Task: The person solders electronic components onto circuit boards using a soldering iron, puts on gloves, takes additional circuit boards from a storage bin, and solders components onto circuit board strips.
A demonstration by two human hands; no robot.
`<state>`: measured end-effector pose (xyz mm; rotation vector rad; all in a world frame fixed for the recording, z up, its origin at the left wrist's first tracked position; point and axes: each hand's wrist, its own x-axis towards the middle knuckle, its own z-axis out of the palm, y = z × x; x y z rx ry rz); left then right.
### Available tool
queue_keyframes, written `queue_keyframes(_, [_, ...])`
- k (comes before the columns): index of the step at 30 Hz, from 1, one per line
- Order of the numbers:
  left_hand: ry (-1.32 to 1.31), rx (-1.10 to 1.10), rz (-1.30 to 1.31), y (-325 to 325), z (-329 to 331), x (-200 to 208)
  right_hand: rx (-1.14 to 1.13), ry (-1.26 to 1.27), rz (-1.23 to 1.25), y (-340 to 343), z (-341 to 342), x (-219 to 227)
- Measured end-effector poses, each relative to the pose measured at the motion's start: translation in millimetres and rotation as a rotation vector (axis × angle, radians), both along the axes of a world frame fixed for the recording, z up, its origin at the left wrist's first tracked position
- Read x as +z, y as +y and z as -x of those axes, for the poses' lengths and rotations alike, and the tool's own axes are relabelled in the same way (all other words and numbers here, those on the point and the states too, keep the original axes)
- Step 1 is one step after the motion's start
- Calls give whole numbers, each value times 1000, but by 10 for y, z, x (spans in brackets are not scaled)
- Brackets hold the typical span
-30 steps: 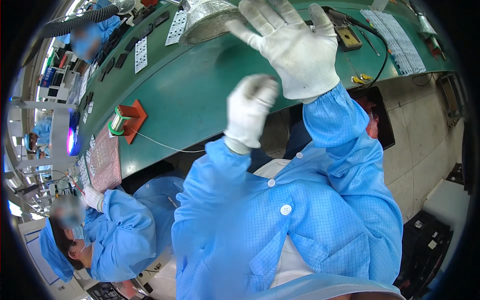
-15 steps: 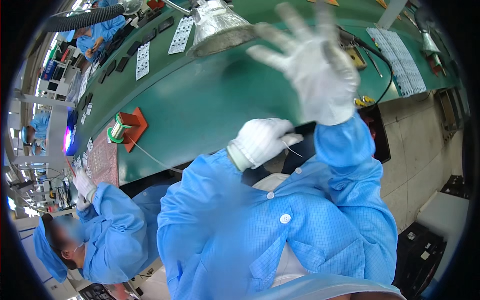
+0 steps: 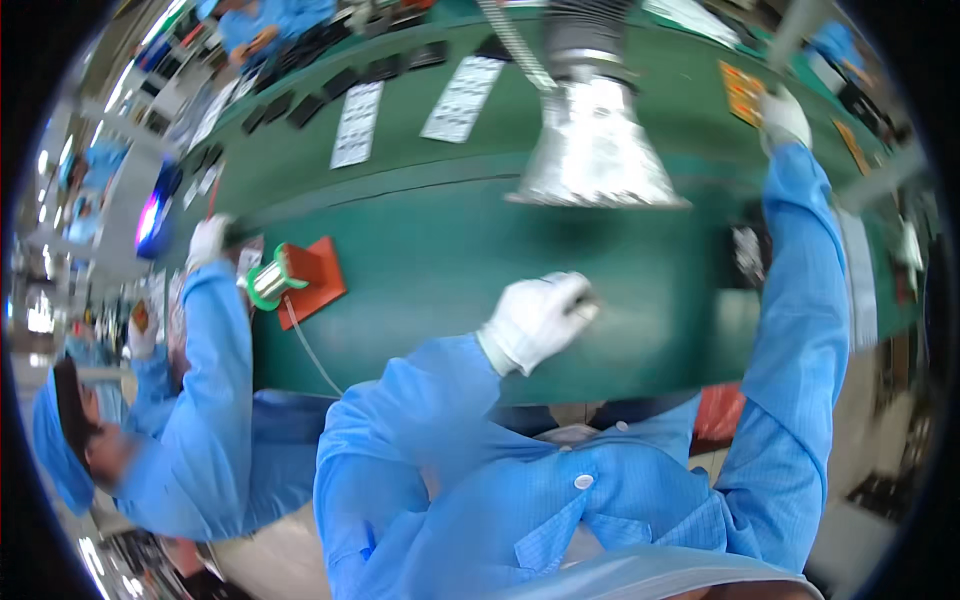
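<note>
My left hand [image 3: 540,322], in a white glove, hovers over the middle of the green bench, fingers curled and pinched together. A thin wire showed between them a moment ago; here it is too blurred to follow. Left of it, a solder wire spool [image 3: 268,280] with green rims sits on an orange-red stand [image 3: 318,278], its pale strand running down toward my left sleeve. Stretched far to the right, my gloved right hand [image 3: 785,120] is at the edge of an orange panel [image 3: 742,93]. Its fingertips are blurred, so whether they grip the panel cannot be seen.
A foil-wrapped hood [image 3: 598,140] on a ribbed hose hangs over the bench. White sheets [image 3: 357,125] and several dark flat pieces [image 3: 340,83] lie along the far side. A dark holder [image 3: 748,255] stands by my right forearm. A co-worker [image 3: 190,440] sits at left.
My right hand, spread wide above the bench before, has reached away to the orange panel. The view has shifted, and my left hand now appears over the bench top, still pinched.
</note>
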<state>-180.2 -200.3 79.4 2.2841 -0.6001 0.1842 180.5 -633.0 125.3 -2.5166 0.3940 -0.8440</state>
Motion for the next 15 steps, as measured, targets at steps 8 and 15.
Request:
queue_keyframes(8, [273, -172, 41, 397, -2, 177, -31, 471, 110, 723, -541, -685])
queue_keyframes(15, [223, -191, 296, 347, -14, 128, 85, 248, 298, -569, -1538, -1234])
